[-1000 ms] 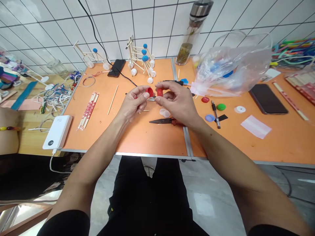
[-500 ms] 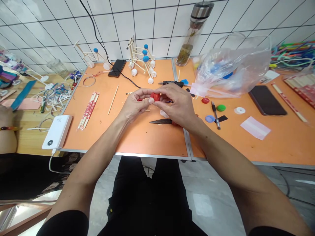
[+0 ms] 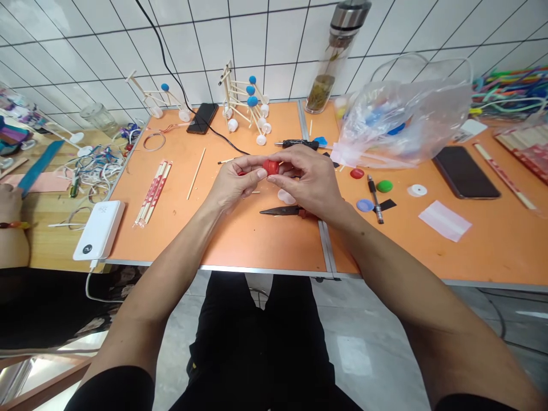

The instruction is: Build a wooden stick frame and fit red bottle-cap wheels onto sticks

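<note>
My left hand (image 3: 234,184) and my right hand (image 3: 306,180) meet above the orange table (image 3: 222,240). Their fingertips pinch a red plastic bottle cap (image 3: 270,166) between them. A bit of red (image 3: 242,173) shows under my left fingers, but its shape is hidden. Just below my right hand lie black-bladed pliers with red handles (image 3: 282,211) and a pale plastic cap (image 3: 286,197). A black-handled screwdriver (image 3: 296,144) lies beyond my fingers.
A wooden-stick model with blue and white caps (image 3: 246,103) and a black phone (image 3: 202,118) stand behind my hands. A clear plastic bag (image 3: 402,117) lies at the right, near loose caps. Chopsticks in paper (image 3: 153,193) and a white power bank (image 3: 99,230) lie left.
The two red pieces held apart a second ago have come together between my fingertips. Both hands have closed toward each other over the pliers.
</note>
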`<state>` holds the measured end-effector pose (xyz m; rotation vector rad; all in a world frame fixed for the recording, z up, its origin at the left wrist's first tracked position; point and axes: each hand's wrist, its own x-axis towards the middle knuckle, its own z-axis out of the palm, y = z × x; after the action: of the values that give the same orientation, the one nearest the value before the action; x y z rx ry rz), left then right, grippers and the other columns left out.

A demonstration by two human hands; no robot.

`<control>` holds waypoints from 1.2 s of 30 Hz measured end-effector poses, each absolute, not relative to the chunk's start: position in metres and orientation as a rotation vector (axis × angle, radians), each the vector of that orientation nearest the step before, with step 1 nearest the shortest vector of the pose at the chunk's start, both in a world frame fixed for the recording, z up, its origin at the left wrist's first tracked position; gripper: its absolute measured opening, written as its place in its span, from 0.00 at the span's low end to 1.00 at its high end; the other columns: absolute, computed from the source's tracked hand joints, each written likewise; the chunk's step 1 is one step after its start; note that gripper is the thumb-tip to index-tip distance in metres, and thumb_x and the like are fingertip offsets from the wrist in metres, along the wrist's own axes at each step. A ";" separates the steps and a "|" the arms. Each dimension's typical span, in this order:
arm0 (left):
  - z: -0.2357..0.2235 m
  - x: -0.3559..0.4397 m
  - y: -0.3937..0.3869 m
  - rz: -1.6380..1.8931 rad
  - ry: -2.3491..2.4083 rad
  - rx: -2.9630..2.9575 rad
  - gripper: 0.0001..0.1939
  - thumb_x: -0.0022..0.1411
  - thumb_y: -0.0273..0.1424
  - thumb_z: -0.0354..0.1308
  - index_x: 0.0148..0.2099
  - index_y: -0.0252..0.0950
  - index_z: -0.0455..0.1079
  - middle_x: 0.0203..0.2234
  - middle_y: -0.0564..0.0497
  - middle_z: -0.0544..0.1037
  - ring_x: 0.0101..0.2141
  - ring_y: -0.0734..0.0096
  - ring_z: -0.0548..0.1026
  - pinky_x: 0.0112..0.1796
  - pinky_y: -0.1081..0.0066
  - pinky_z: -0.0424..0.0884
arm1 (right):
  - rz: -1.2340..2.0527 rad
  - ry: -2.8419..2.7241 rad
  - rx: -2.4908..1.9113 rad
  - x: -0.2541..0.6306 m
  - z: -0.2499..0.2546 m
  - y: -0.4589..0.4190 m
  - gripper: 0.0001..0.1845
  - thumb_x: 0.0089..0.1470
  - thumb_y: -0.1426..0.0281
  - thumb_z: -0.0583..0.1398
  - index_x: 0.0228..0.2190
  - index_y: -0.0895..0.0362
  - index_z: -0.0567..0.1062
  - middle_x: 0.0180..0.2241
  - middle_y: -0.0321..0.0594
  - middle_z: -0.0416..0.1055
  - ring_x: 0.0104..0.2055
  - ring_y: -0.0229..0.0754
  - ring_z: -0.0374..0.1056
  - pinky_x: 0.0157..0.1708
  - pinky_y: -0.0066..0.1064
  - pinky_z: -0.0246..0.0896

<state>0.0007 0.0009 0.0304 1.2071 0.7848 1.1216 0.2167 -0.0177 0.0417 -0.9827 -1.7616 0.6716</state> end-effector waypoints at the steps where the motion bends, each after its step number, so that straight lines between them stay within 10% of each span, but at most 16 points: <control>1: 0.030 0.001 0.001 1.125 0.785 1.203 0.28 0.47 0.50 0.92 0.44 0.40 0.90 0.31 0.52 0.86 0.18 0.85 0.58 0.19 0.72 0.46 | 0.683 -1.753 -0.975 0.217 0.042 -0.018 0.08 0.63 0.60 0.78 0.45 0.43 0.92 0.48 0.42 0.86 0.52 0.54 0.80 0.55 0.46 0.81; 16: 0.032 0.000 0.005 1.164 0.794 1.014 0.28 0.45 0.43 0.92 0.44 0.41 0.85 0.34 0.52 0.89 0.17 0.86 0.61 0.17 0.75 0.47 | 0.418 -1.822 -1.163 0.234 0.059 -0.016 0.11 0.66 0.70 0.73 0.49 0.49 0.89 0.49 0.43 0.85 0.49 0.52 0.80 0.55 0.45 0.78; 23: 0.036 -0.003 0.010 1.119 0.814 0.740 0.15 0.62 0.32 0.83 0.40 0.37 0.79 0.41 0.45 0.91 0.19 0.88 0.62 0.17 0.81 0.49 | 0.024 -2.247 -1.819 0.330 0.063 -0.018 0.10 0.63 0.73 0.67 0.43 0.56 0.89 0.42 0.52 0.84 0.46 0.61 0.81 0.47 0.50 0.74; 28: 0.040 0.000 0.010 1.077 0.782 0.630 0.13 0.71 0.30 0.79 0.37 0.35 0.78 0.40 0.46 0.89 0.21 0.89 0.66 0.20 0.83 0.64 | -0.076 -2.176 -1.989 0.307 0.070 -0.038 0.30 0.69 0.74 0.66 0.69 0.62 0.83 0.60 0.66 0.84 0.57 0.68 0.83 0.50 0.52 0.76; 32: 0.038 0.000 0.011 1.105 0.788 0.536 0.11 0.79 0.30 0.71 0.40 0.34 0.79 0.41 0.45 0.88 0.30 0.81 0.81 0.34 0.79 0.81 | -0.068 -2.180 -1.371 0.242 0.072 -0.052 0.17 0.77 0.70 0.61 0.57 0.57 0.88 0.54 0.57 0.87 0.56 0.62 0.83 0.56 0.50 0.76; 36: 0.027 -0.003 0.015 1.156 0.759 0.596 0.11 0.80 0.33 0.71 0.42 0.35 0.79 0.39 0.45 0.87 0.39 0.70 0.88 0.41 0.72 0.85 | -0.077 -2.353 -1.180 0.183 0.059 -0.049 0.15 0.80 0.70 0.58 0.50 0.53 0.86 0.56 0.51 0.86 0.47 0.54 0.81 0.36 0.41 0.64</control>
<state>-0.0029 0.0154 0.0274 0.5964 0.7587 1.1559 0.1833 -0.0495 0.0592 -1.1798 -2.3530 -0.0766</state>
